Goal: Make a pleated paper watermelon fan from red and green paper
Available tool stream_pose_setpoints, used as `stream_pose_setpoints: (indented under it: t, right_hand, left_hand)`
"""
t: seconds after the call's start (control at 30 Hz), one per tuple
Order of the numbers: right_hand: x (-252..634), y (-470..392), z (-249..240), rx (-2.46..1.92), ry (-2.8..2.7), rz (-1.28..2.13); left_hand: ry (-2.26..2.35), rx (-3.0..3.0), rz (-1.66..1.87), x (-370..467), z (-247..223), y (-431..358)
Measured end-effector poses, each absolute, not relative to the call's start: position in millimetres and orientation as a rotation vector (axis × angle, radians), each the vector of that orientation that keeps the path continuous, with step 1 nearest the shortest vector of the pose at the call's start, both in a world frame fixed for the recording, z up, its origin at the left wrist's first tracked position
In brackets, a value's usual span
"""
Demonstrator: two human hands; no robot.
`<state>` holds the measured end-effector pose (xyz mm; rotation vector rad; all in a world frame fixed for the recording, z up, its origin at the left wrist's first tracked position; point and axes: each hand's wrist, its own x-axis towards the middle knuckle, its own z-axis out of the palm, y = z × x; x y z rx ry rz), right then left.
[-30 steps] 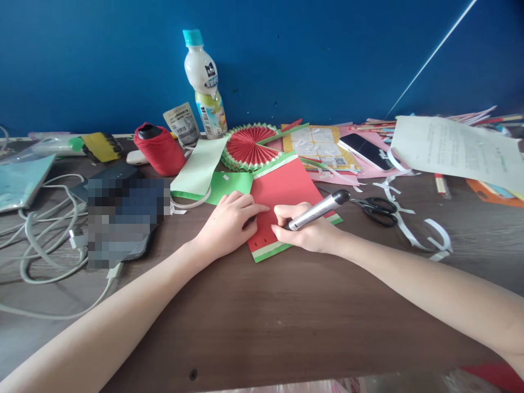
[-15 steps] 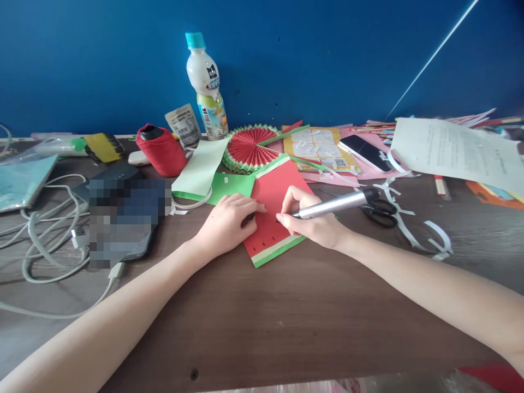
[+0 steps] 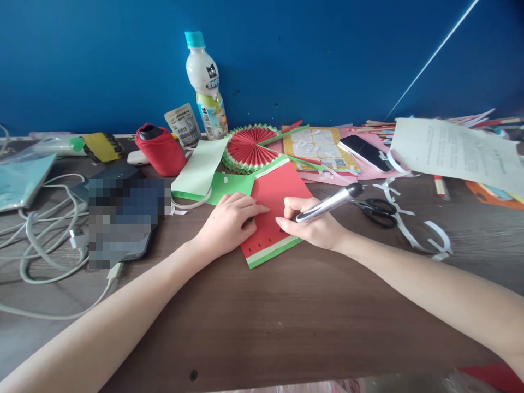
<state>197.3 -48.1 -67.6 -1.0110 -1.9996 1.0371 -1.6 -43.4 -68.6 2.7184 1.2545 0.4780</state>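
Observation:
A sheet of red paper (image 3: 272, 188) with light and dark green bands along its edges lies on the desk, with small black marks near the front band. My left hand (image 3: 229, 222) rests on its left side, index finger stretched out over the red. A small black piece that looks like a marker cap (image 3: 247, 222) shows between the thumb and curled fingers of that hand. Over the right front part of the sheet, my right hand (image 3: 317, 224) grips a silver marker (image 3: 329, 204) in a writing hold. The marker's tip is hidden behind the fingers and thumb.
Behind the sheet lies a pleated red and green paper fan (image 3: 251, 147), beside a white bottle (image 3: 204, 82). Scissors (image 3: 379, 212) and paper strips (image 3: 405, 232) are at right. Phones, cables (image 3: 33, 234) and a red roll (image 3: 161, 150) sit at left.
The marker has tilted more steeply in my right hand, its back end moving toward the left. The red sheet has shifted slightly left at its front edge. My left hand stays nearly in place.

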Motion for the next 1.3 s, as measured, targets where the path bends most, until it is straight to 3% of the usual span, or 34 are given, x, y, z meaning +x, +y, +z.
stream_pose_setpoints:
  t: [0.57, 1.3]
  right_hand:
    - [195.9, -46.8, -69.1, -0.989, -2.068, 1.040]
    - [201.7, -44.8, -60.4, -0.892, -1.895, 1.343]
  left_hand:
    - [1.259, 2.691, 0.465, -0.9, -66.5, -44.0]
    - [1.262, 2.714, 0.464, -3.3, -69.4, -43.0]
